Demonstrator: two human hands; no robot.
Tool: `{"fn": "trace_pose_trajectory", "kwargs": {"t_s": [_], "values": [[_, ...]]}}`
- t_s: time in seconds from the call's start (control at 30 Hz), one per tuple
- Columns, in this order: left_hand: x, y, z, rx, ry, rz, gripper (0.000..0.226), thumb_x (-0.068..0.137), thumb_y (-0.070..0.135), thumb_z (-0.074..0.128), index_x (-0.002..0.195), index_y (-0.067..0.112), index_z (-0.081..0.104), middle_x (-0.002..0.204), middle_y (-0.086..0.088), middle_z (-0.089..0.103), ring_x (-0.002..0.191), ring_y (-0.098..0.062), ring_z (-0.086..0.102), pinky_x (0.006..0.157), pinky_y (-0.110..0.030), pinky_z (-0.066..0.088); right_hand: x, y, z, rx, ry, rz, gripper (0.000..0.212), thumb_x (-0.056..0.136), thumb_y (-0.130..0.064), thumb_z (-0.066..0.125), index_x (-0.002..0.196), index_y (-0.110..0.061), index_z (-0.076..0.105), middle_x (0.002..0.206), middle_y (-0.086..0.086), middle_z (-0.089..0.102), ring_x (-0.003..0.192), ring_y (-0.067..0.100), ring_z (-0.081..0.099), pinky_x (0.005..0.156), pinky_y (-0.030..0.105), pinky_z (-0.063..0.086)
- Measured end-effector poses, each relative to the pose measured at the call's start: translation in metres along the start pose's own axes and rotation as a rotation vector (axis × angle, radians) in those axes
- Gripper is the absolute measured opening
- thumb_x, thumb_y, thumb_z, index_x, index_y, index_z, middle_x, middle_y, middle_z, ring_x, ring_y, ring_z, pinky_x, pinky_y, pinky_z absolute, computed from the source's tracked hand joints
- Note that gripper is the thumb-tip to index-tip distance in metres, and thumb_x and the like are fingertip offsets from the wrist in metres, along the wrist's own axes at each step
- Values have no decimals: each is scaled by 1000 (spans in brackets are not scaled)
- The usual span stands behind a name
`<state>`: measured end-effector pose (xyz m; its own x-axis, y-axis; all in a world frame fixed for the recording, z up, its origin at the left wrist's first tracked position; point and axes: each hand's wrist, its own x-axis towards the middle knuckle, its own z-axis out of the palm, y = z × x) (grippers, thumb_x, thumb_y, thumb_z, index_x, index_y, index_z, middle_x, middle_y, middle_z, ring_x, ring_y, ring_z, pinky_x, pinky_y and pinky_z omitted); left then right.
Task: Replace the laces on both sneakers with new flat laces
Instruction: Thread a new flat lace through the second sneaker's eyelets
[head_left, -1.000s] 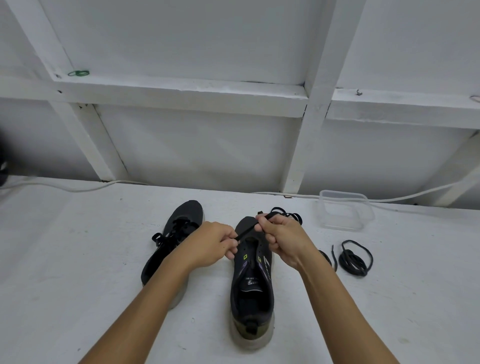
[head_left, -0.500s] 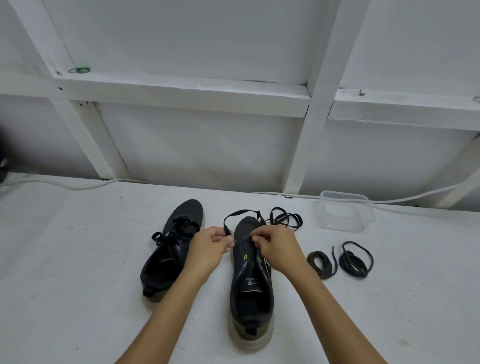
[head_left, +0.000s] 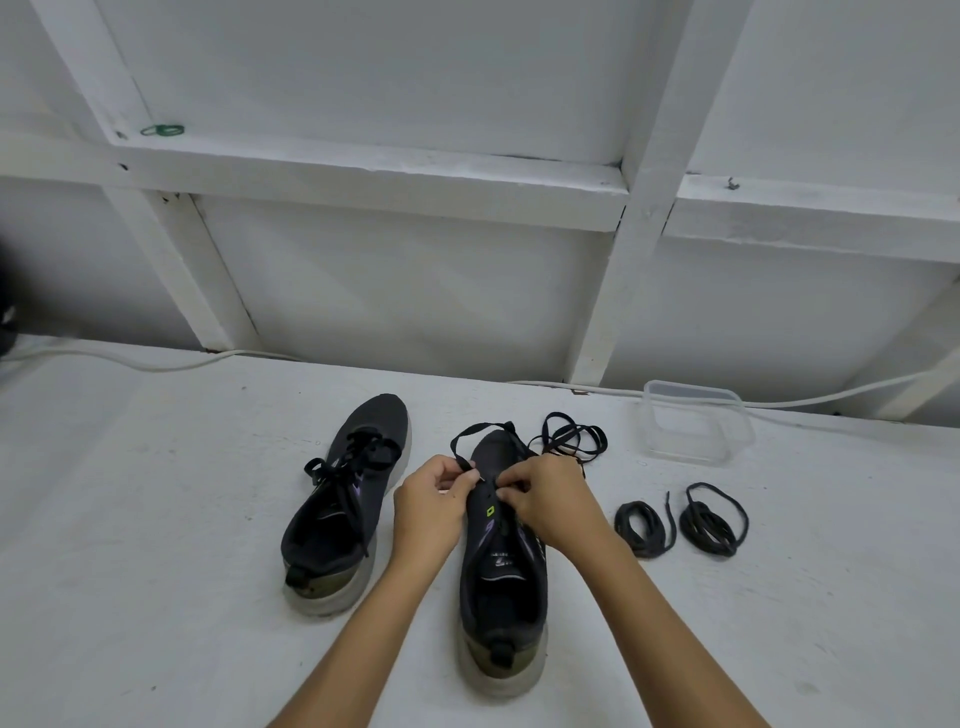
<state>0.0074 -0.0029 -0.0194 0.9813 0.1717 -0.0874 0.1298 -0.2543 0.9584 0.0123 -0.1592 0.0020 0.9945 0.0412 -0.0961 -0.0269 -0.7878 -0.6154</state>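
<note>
Our left hand (head_left: 431, 506) & right hand (head_left: 545, 499) pinch the flat lace (head_left: 470, 434), apparently at the eyelets of the sneaker (head_left: 501, 571) betw. them.

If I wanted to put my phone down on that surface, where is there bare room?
Bare patches: the wide stretch left of the laced sneaker, and the near corner right of the right hand, below the two lace coils. It is crowded around the sneaker being laced, the loose lace and the clear container.
</note>
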Motion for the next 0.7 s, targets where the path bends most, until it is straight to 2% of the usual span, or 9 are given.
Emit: {"fn": "trace_pose_trajectory", "kwargs": {"t_s": [0.3,0.5,0.6,0.7], "values": [[3,-4,2,37,-2,25,11,87,14,75,79,20,73,74,12,72,73,3,65,66,-7,45,-5,7,13,135,58,-13,16,91,-21,75,105,-16,81,101,1,75,98,13,66,86,16,44],[2,-7,4,99,-35,45,10,87,16,74,79,20,77,77,20,72,76,4,65,67,-7,45,-7,8,19,180,95,-20,17,92,-22,73,107,-22,81,99,-2,74,90,6,60,78,3,35],[3,-11,1,161,-77,18,13,90,24,72,78,21,75,86,11,70,81,1,63,70,-8,42,-6,8,21,170,88,-21,17,92,-22,73,107,-22,81,98,-2,73,91,9,62,77,3,36],[6,-12,-4,191,-155,-34,18,94,31,67,80,21,73,94,9,67,90,-5,62,75,-14,43,-3,8,22,142,84,-7,16,91,-23,73,105,-21,81,98,-2,73,91,10,63,81,12,43]]}}
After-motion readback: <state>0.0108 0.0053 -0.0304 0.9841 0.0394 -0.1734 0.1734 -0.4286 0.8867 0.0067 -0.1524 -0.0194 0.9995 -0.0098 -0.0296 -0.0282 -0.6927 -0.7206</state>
